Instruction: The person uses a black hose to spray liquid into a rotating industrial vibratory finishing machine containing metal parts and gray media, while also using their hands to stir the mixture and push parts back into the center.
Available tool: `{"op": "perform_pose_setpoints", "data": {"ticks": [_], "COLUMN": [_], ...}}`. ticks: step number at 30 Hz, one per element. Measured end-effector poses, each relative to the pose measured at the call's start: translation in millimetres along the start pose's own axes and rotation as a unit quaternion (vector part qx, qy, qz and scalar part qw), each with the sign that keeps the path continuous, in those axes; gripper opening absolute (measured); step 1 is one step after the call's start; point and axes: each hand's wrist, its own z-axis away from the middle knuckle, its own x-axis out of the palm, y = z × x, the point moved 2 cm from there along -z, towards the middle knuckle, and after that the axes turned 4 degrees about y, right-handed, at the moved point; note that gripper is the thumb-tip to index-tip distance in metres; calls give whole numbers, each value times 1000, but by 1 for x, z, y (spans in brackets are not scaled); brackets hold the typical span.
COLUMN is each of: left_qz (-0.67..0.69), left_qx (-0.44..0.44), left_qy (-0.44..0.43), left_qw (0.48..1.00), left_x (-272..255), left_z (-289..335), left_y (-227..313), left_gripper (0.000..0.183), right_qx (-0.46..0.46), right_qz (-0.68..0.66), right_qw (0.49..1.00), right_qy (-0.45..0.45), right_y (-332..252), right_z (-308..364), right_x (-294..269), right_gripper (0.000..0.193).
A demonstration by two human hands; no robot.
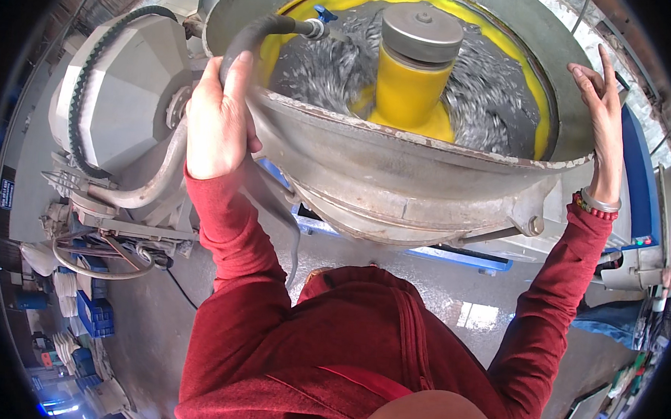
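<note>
My left hand (218,122) is wrapped round a dark hose (259,38) beside the left rim of a big round metal tub. The hose bends over the tub (397,175) and ends in a nozzle with a blue valve handle (325,14). Inside the yellow-lined tub, a blurred mass of small grey pieces (490,96) surrounds a yellow centre column (412,85) with a metal cap (422,33). My right hand (600,109) is at the tub's right rim with its fingers apart and nothing in them; whether it touches the rim is hard to tell.
To the left stands a pale faceted drum (127,88) with a dark toothed band and a curved metal pipe (153,175). A blue crate (95,315) is at the lower left. Blue machine panels (636,178) rise at the right. Grey floor (333,258) shows below the tub.
</note>
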Motion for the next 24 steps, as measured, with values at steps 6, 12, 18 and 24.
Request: {"op": "perform_pose_setpoints", "data": {"ticks": [6,12,18,24], "left_qz": [7,23,2,20], "left_qx": [3,18,-3,17], "left_qy": [2,7,5,18], "left_qw": [1000,1000,1000,999], "left_x": [0,3,0,9], "left_z": [1,2,-1,-6], "left_y": [0,-2,-4,-4], "left_gripper": [40,35,40,34], "right_qx": [-8,-2,-1,-33], "right_qz": [0,1,11,5], "right_qw": [1000,1000,1000,999], "right_qy": [-6,0,-5,21], "right_y": [4,2,5,8], "right_z": [-1,1,0,3], "right_x": [-2,0,-6,-14], "right_gripper": [71,72,64,65]}}
